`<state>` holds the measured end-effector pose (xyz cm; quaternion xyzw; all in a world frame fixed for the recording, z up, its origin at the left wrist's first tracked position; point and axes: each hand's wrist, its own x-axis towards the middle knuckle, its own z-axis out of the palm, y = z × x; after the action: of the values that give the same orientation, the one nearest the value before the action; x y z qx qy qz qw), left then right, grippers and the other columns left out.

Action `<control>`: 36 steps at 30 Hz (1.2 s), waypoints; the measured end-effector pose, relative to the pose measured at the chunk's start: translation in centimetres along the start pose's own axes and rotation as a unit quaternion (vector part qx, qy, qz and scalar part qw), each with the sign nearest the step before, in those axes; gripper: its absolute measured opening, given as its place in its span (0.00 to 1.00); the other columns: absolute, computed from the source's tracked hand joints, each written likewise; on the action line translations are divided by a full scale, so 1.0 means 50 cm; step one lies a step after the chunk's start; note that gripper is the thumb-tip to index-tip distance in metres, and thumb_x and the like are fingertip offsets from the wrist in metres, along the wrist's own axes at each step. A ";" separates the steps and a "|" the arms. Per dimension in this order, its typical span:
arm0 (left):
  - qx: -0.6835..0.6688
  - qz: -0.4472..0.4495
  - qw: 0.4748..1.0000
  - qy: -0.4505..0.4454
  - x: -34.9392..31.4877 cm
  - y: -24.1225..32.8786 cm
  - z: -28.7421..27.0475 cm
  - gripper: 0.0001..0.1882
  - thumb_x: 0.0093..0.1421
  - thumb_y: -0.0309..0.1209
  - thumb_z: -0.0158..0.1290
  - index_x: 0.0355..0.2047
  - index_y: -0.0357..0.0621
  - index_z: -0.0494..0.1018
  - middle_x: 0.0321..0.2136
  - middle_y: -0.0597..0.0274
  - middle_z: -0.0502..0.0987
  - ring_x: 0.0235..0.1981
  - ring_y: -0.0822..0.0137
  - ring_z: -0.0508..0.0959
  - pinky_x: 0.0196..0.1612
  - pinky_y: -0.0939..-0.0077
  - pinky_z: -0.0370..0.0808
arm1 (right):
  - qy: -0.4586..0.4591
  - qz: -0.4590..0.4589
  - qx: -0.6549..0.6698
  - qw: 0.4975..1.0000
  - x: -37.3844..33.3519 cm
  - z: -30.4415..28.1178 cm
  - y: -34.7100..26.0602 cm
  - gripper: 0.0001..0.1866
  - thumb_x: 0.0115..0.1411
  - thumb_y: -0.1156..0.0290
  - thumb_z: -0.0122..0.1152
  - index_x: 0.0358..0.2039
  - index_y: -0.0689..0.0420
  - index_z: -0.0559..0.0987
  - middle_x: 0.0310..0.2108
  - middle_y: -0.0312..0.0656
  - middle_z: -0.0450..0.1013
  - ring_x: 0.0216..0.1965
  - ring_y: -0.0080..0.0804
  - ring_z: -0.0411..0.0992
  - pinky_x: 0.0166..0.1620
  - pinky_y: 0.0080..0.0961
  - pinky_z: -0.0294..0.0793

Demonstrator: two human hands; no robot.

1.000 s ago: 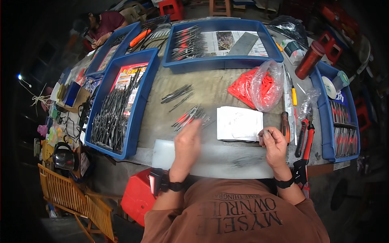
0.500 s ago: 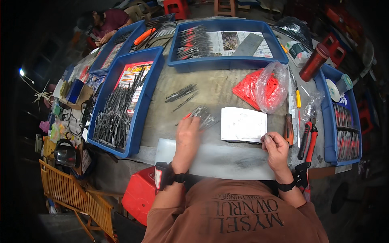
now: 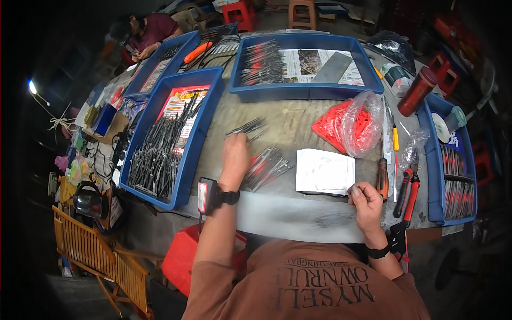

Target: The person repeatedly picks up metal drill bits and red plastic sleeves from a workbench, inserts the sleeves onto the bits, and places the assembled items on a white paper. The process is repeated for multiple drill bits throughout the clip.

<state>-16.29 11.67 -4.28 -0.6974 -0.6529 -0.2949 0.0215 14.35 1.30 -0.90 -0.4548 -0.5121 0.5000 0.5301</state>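
My left hand (image 3: 234, 160) reaches over the table, its fingers drawn together at the left end of a small bunch of thin dark strips (image 3: 252, 128). The back of the hand hides what the fingertips grip. Just right of that wrist lies a loose pile of thin dark and red pieces (image 3: 268, 167), slightly blurred. My right hand (image 3: 367, 205) is closed in a pinch beside the lower right corner of a white paper stack (image 3: 325, 172). Whatever is between that thumb and finger is too small to make out.
Blue trays of dark strips stand left (image 3: 213, 101) and at the back (image 3: 298, 93); another (image 3: 434, 176) is at right. A clear bag (image 3: 368, 125) lies by red pieces (image 3: 332, 120). A screwdriver (image 3: 382, 181) and red-black pliers (image 3: 412, 194) lie right. A person (image 3: 157, 29) sits far left.
My left hand has moved up and left, off the pile of dark and red pieces, to the bunch of dark strips. My right hand keeps its pinch by the paper stack. The view has shifted slightly.
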 end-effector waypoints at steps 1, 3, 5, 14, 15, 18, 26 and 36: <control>-0.004 -0.008 1.000 -0.008 0.001 0.002 -0.001 0.04 0.49 0.22 0.47 0.27 0.36 0.69 0.27 0.45 0.70 0.32 0.45 0.69 0.36 0.57 0.66 | 0.003 0.001 -0.008 1.000 -0.002 -0.001 0.000 0.08 0.59 0.72 0.49 0.29 0.65 0.72 0.21 0.32 0.65 0.23 0.16 0.60 0.28 0.14 0.61; -0.006 -0.007 1.000 0.004 -0.001 0.014 -0.015 0.04 0.50 0.23 0.46 0.26 0.36 0.69 0.26 0.45 0.71 0.31 0.45 0.70 0.35 0.56 0.66 | 0.011 0.007 -0.010 1.000 -0.003 -0.006 0.001 0.08 0.59 0.72 0.49 0.29 0.65 0.72 0.21 0.32 0.65 0.23 0.16 0.60 0.28 0.14 0.61; -0.029 -0.019 0.999 0.001 -0.009 0.041 -0.036 0.04 0.51 0.24 0.46 0.26 0.36 0.69 0.24 0.45 0.71 0.30 0.45 0.70 0.34 0.56 0.66 | 0.009 0.011 -0.015 1.000 -0.001 -0.009 0.005 0.08 0.59 0.73 0.49 0.29 0.64 0.72 0.21 0.32 0.65 0.23 0.16 0.60 0.28 0.14 0.61; -0.279 0.092 0.954 -0.064 -0.113 0.257 -0.093 0.03 0.50 0.22 0.53 0.27 0.37 0.71 0.21 0.55 0.73 0.23 0.60 0.74 0.26 0.73 0.69 | -0.026 0.022 0.069 0.997 0.018 0.032 0.005 0.09 0.56 0.74 0.56 0.37 0.63 0.73 0.28 0.32 0.69 0.30 0.14 0.65 0.34 0.14 0.66; -0.276 0.099 0.952 -0.084 -0.123 0.273 -0.090 0.03 0.50 0.22 0.53 0.27 0.37 0.72 0.22 0.54 0.74 0.23 0.59 0.74 0.27 0.72 0.69 | -0.020 0.016 0.060 0.998 0.021 0.035 0.001 0.08 0.57 0.73 0.55 0.36 0.63 0.72 0.27 0.31 0.68 0.28 0.13 0.64 0.32 0.12 0.64; -0.356 0.070 0.921 -0.142 -0.141 0.303 -0.074 0.05 0.52 0.22 0.52 0.30 0.35 0.72 0.24 0.57 0.75 0.25 0.64 0.75 0.28 0.74 0.70 | -0.019 0.011 0.064 0.998 0.027 0.036 -0.011 0.08 0.57 0.73 0.56 0.35 0.63 0.72 0.25 0.29 0.66 0.25 0.12 0.62 0.29 0.10 0.62; -0.456 -0.012 0.839 -0.296 -0.151 0.274 -0.042 0.07 0.54 0.23 0.52 0.34 0.34 0.73 0.28 0.60 0.76 0.29 0.71 0.74 0.34 0.81 0.70 | -0.108 -0.074 -0.112 0.985 0.083 -0.037 -0.059 0.11 0.56 0.73 0.56 0.38 0.64 0.73 0.25 0.30 0.68 0.28 0.13 0.64 0.31 0.11 0.65; -0.538 -0.141 0.752 -0.354 -0.150 0.274 -0.055 0.06 0.55 0.21 0.53 0.34 0.35 0.72 0.24 0.71 0.73 0.26 0.82 0.71 0.31 0.88 0.69 | -0.077 -0.222 -0.570 0.787 0.321 -0.104 -0.012 0.10 0.47 0.74 0.54 0.32 0.59 0.77 0.30 0.46 0.70 0.38 0.42 0.68 0.40 0.37 0.65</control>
<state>-4.51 1.78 -0.48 -0.5481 -0.4388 -0.3291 -0.6314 19.20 17.39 0.76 -0.5081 -0.8298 0.0188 0.2301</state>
